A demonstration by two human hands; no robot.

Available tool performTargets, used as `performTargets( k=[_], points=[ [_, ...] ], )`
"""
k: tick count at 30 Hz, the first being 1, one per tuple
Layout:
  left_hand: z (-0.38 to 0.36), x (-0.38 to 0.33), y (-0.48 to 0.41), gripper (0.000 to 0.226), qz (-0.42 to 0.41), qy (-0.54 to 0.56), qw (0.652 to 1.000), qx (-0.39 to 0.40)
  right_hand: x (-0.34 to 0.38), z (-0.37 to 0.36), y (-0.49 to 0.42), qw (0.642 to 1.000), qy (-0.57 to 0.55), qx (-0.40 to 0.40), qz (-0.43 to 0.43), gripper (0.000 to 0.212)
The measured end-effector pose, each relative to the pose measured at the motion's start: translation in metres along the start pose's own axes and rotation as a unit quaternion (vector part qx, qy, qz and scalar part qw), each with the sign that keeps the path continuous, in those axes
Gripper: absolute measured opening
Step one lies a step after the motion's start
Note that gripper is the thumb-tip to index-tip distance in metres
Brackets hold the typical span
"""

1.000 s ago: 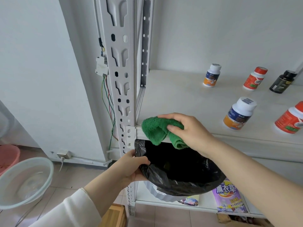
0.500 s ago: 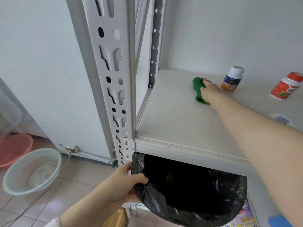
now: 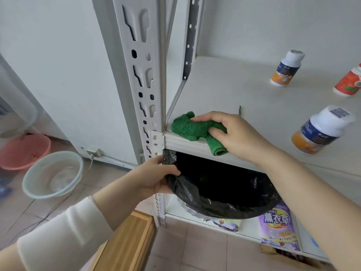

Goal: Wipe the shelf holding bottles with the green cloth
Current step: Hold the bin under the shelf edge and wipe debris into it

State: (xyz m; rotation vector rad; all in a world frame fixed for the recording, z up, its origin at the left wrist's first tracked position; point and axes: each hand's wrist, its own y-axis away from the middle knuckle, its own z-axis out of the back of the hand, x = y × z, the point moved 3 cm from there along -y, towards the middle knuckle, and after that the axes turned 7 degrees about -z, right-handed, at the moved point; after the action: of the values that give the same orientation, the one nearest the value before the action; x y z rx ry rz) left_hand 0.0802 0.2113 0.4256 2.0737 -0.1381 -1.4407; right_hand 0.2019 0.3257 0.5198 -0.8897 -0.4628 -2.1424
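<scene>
Right hand (image 3: 236, 137) clenched in a grip; left hand (image 3: 156, 178) pinching closed.

The right hand (image 3: 237, 136) squeezes the green cloth (image 3: 197, 130) at the front left corner of the white shelf (image 3: 224, 90), and one end of the cloth hangs over the shelf's front edge. Just under that corner, the left hand (image 3: 154, 178) pinches the rim of a black bag (image 3: 224, 194), holding it open below the shelf's edge. On the shelf, well to the right of the cloth, stand three bottles: a near one with a white cap (image 3: 320, 130), a far one like it (image 3: 286, 69), and a red one (image 3: 349, 83) at the picture's edge.
</scene>
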Motion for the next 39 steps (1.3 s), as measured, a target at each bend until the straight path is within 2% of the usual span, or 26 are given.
performTargets(
  k=[4, 5, 7, 9, 11, 14, 17, 21, 25, 27, 30, 33, 36, 39],
  points=[
    [0.0, 0.002, -0.001, 0.025, -0.001, 0.003, 1.0, 0.01, 0.003, 0.007, 0.043, 0.999, -0.012, 0.023, -0.024, 0.049],
    [0.0, 0.002, -0.001, 0.024, -0.003, 0.003, 1.0, 0.013, 0.002, 0.014, 0.048, 0.999, -0.022, 0.002, -0.036, 0.05],
    [0.0, 0.002, -0.002, 0.022, -0.007, 0.002, 1.0, 0.017, -0.004, 0.036, 0.052, 0.991, -0.048, -0.107, -0.06, 0.051],
    [0.0, 0.002, -0.001, 0.021, -0.009, -0.001, 1.0, 0.019, -0.016, 0.056, 0.046, 0.967, -0.014, -0.232, -0.105, 0.045],
    [0.0, 0.002, 0.0, 0.019, -0.007, -0.005, 1.0, 0.022, -0.034, 0.06, 0.033, 0.942, 0.074, -0.268, -0.186, 0.038],
    [-0.001, 0.001, 0.003, 0.018, -0.008, -0.007, 1.0, 0.019, -0.051, 0.047, 0.014, 0.937, 0.109, -0.236, -0.231, 0.04],
    [-0.001, 0.003, 0.002, 0.017, -0.01, -0.006, 1.0, 0.013, -0.043, 0.031, 0.015, 0.953, 0.074, -0.219, -0.198, 0.038],
    [0.0, 0.013, 0.004, 0.025, -0.001, 0.003, 1.0, 0.013, -0.02, 0.004, 0.046, 0.976, 0.008, -0.192, -0.1, 0.033],
    [-0.003, 0.026, 0.007, 0.037, 0.01, 0.01, 1.0, 0.022, -0.016, -0.008, 0.081, 0.973, -0.092, -0.185, -0.105, 0.03],
    [-0.008, 0.032, 0.01, 0.038, 0.02, 0.007, 0.999, 0.027, -0.022, -0.014, 0.099, 0.959, -0.181, -0.175, -0.132, 0.031],
    [-0.023, 0.04, 0.017, 0.035, 0.032, 0.013, 0.998, 0.049, -0.032, -0.002, 0.124, 0.885, -0.386, -0.177, -0.191, 0.029],
    [-0.042, 0.049, 0.022, 0.034, 0.036, 0.0, 0.997, 0.067, -0.037, 0.026, 0.147, 0.825, -0.508, -0.118, -0.216, 0.028],
    [-0.064, 0.058, 0.022, 0.035, 0.034, 0.001, 0.997, 0.07, -0.032, 0.067, 0.168, 0.822, -0.527, -0.101, -0.192, 0.027],
    [-0.088, 0.066, 0.019, 0.036, 0.034, 0.002, 0.997, 0.066, -0.026, 0.124, 0.18, 0.846, -0.511, -0.061, -0.138, 0.055]
  ],
)
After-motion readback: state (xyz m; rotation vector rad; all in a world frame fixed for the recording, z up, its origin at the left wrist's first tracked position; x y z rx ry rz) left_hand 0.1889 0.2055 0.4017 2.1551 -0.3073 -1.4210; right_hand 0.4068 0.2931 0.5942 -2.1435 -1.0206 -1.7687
